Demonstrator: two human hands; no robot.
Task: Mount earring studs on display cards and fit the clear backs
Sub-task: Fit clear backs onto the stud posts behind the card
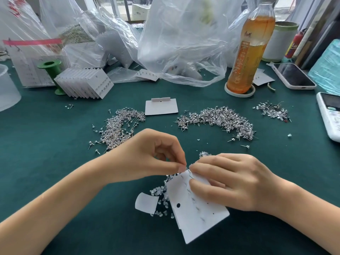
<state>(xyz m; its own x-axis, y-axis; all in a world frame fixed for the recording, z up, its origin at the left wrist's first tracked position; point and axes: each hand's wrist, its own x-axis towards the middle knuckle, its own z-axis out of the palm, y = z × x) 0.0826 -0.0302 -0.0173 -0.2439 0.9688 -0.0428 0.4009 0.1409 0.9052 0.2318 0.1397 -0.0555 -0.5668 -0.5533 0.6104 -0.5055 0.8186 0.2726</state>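
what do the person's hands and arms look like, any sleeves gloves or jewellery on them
Both forearms are bare as far as the view reaches, with no sleeves showing. The left hand and right hand wear no gloves. No rings, watch or bracelets show on either. The fingernails that show are short and unpainted.

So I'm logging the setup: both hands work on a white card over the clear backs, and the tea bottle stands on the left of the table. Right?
Not quite. The head view shows the tea bottle on the right of the table; the rest holds.
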